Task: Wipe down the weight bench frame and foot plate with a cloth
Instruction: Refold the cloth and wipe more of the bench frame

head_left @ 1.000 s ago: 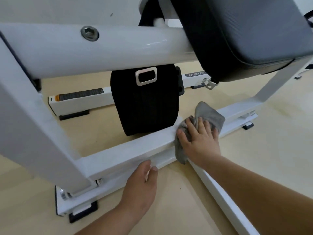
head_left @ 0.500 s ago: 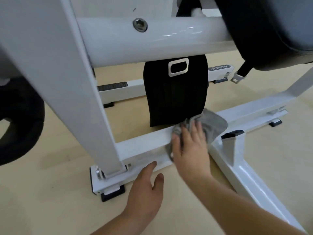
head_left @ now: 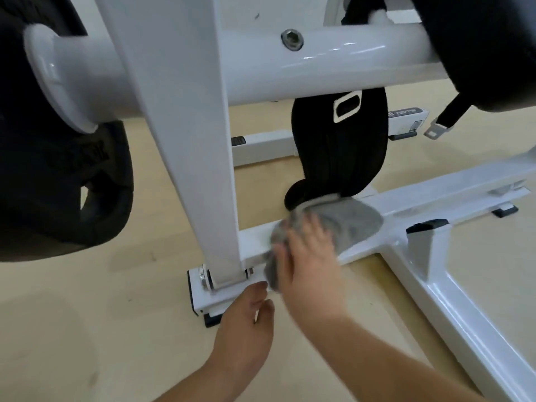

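Note:
A grey cloth (head_left: 351,224) lies over the low white crossbar (head_left: 435,192) of the bench frame, close to the slanted white upright (head_left: 185,134). My right hand (head_left: 310,256) presses on the cloth, fingers spread over its left part, and looks motion-blurred. The cloth hangs down the bar's front face under my palm. My left hand (head_left: 246,323) rests on the floor just in front of the bar's left end, fingertips near the white foot bracket (head_left: 203,297), holding nothing.
A black weight plate (head_left: 58,169) on a white sleeve fills the left. A black padded belt (head_left: 339,158) hangs behind the crossbar. A dark seat pad (head_left: 478,47) sits at top right. A white floor rail (head_left: 452,309) runs toward me on the right, on tan flooring.
My right hand has slid the cloth left along the crossbar toward the upright. My left hand stays by the bar's left end. The view has swung right, bringing the weight plate in.

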### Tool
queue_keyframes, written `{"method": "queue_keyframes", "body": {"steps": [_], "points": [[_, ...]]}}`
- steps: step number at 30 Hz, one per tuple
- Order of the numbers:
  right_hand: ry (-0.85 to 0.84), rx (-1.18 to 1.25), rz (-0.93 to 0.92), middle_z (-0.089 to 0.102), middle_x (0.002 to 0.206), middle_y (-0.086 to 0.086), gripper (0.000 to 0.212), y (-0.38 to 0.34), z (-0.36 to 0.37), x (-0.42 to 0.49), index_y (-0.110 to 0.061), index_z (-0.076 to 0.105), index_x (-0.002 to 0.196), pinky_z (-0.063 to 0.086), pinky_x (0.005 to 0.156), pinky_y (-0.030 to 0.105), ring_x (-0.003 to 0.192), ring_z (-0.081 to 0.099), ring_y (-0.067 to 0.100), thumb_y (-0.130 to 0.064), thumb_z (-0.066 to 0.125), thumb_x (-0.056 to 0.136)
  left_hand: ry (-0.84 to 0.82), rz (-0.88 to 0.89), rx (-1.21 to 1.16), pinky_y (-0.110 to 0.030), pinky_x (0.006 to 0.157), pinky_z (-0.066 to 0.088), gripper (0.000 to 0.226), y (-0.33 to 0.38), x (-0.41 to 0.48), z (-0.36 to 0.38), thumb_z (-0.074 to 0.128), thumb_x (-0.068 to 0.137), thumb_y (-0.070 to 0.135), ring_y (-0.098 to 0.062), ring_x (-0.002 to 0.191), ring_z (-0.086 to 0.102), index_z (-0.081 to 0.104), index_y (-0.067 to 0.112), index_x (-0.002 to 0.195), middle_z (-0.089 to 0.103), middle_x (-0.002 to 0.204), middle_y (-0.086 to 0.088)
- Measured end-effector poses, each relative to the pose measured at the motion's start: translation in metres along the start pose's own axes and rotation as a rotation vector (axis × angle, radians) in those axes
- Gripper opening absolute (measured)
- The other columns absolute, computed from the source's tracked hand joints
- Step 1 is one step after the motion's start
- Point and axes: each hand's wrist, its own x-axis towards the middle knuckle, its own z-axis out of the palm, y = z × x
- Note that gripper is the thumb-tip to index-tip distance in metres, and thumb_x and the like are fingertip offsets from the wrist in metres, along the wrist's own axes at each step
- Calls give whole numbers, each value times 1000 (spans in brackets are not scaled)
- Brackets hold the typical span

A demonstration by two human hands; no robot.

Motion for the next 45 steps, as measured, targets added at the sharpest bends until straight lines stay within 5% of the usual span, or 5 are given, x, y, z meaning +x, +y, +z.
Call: {"method": "queue_keyframes", "body": {"steps": [9,22,29,39,45], "points": [[-198,161,-238,68,106,-15,38,22,-30,-83,-40,53,135,54,68,21,84,66,9,-54,42,101,113,-20,47,-16,91,51,31,-32,-15,-28,60,96,5,3,98,70,74,31,105,76,103,17],[-239,24,-80,60,139,4,42,19,73,-35,-15,56,139,49,106,41,132,55,25,-34,43,104,77,113,171,-24,101,51,42,-30,-7,-28,57,96,8,4,111,64,69,40,122,69,118,29],[-161,-208,-38,21,169,-4,58,67,77,-32,-28,27,161,-3,128,36,158,3,18,-49,21,108,67,109,308,-22,104,46,36,-46,-2,-36,62,98,16,4,115,58,64,41,124,62,120,28],[-249,-184,-412,28,167,3,59,76,80,-47,-22,31,161,18,127,46,158,13,22,-47,37,108,7,148,406,-13,100,38,37,-34,8,-6,58,99,24,0,122,54,61,37,134,62,130,22],[-201,-286,-5,8,172,0,64,135,50,-32,-32,11,164,1,129,45,158,-10,18,-57,23,106,-8,87,397,-3,101,20,40,-24,13,17,54,104,33,10,125,36,54,32,144,49,139,23]]}}
